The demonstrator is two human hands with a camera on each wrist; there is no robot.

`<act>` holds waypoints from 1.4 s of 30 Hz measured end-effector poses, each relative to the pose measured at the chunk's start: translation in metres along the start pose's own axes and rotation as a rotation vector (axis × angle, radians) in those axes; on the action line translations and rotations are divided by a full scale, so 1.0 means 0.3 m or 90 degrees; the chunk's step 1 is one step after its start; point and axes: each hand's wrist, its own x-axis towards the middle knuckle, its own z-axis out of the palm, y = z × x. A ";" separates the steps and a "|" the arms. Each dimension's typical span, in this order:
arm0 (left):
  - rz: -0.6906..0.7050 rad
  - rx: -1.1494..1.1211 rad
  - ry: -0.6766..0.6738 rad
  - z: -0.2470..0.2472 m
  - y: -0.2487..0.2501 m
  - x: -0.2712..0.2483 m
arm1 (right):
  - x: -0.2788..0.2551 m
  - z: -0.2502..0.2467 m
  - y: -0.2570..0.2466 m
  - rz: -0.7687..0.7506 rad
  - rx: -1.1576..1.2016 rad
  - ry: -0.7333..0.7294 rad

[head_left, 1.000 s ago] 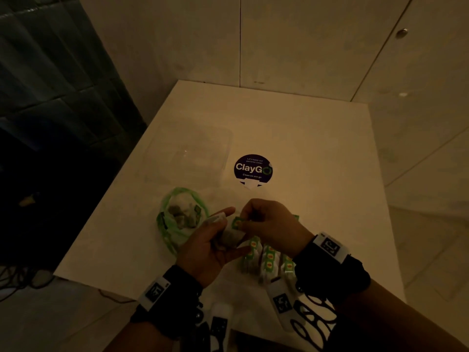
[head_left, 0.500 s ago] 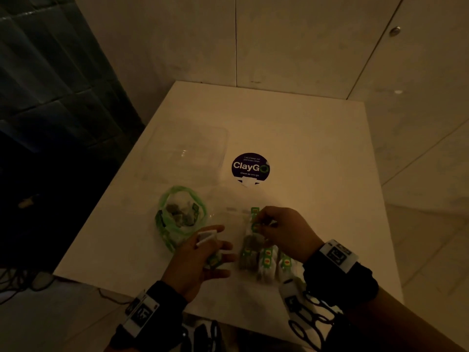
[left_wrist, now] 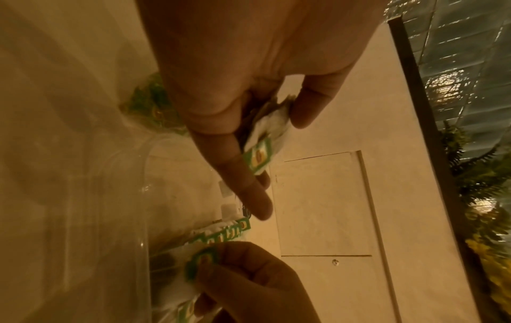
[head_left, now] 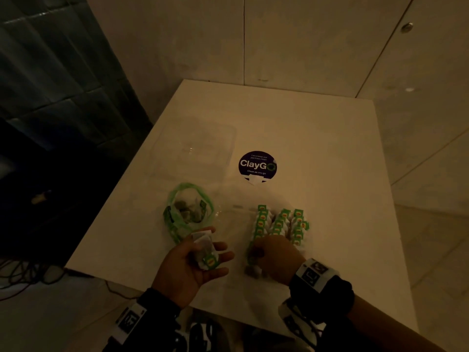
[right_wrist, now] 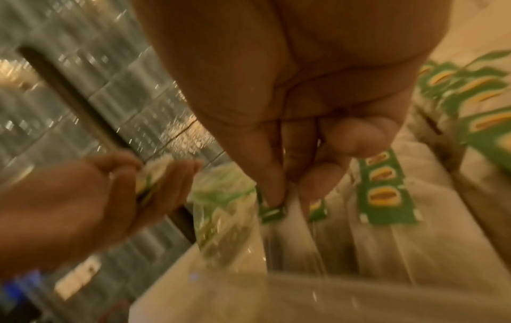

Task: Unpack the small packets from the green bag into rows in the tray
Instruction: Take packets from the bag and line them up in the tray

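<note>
The green bag (head_left: pixel 175 219) lies open on the white table, with several packets inside. To its right a clear tray (head_left: pixel 237 207) holds three rows of green-tagged packets (head_left: pixel 279 224). My left hand (head_left: pixel 210 250) is palm up between bag and tray, and its thumb and fingers hold a few packets (left_wrist: pixel 262 153). My right hand (head_left: pixel 255 255) pinches the green tag of one packet (right_wrist: pixel 272 213) at the near end of the left row. Its back hides the near ends of the rows.
An empty clear container (head_left: pixel 193 148) lies behind the bag. A round dark ClayGo sticker (head_left: pixel 257 165) is on the table behind the tray. The table's near edge runs just below my hands. Walls stand close behind, and dark cables lie on the floor at left.
My right hand drew one packet away from my left hand and carried it to the near end of the tray's left row. The left hand stayed beside the bag, still holding packets.
</note>
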 end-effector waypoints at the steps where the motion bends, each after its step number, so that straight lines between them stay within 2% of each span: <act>1: -0.004 -0.006 0.000 0.000 -0.002 -0.001 | 0.007 0.009 -0.003 0.006 -0.021 -0.015; 4: -0.017 -0.019 0.004 -0.003 -0.009 0.001 | 0.018 0.017 -0.006 0.019 -0.080 -0.011; 11: -0.046 -0.039 0.018 -0.001 -0.020 0.014 | 0.049 0.006 -0.004 0.029 -0.185 0.067; 16: -0.061 -0.044 0.019 0.009 -0.017 0.028 | 0.031 -0.026 -0.013 0.017 -0.162 0.080; 20: -0.054 -0.011 0.031 0.025 -0.026 0.044 | -0.005 -0.074 -0.019 -0.055 -0.008 0.143; 23: -0.024 0.050 0.047 0.054 -0.036 0.052 | -0.035 -0.094 -0.054 -0.111 0.120 0.120; 26: 0.003 0.067 0.038 0.087 -0.042 0.058 | -0.039 -0.084 -0.080 -0.122 0.081 0.071; 29: 0.014 0.051 0.026 0.102 -0.035 0.066 | -0.027 -0.063 -0.085 -0.137 0.064 0.089; 32: 0.019 0.060 0.033 0.094 -0.013 0.075 | -0.014 -0.090 -0.077 -0.147 0.217 0.124; 35: 0.012 0.086 0.047 0.077 -0.001 0.082 | 0.008 -0.173 -0.072 -0.111 0.436 0.078; 37: -0.004 0.100 0.059 0.064 0.002 0.085 | 0.041 -0.240 -0.078 -0.094 0.532 0.068; 39: -0.019 0.127 0.064 0.056 0.002 0.086 | 0.093 -0.299 -0.080 -0.095 0.464 0.105; 42: -0.026 0.174 0.070 0.060 -0.001 0.088 | 0.188 -0.339 -0.083 -0.125 0.162 0.136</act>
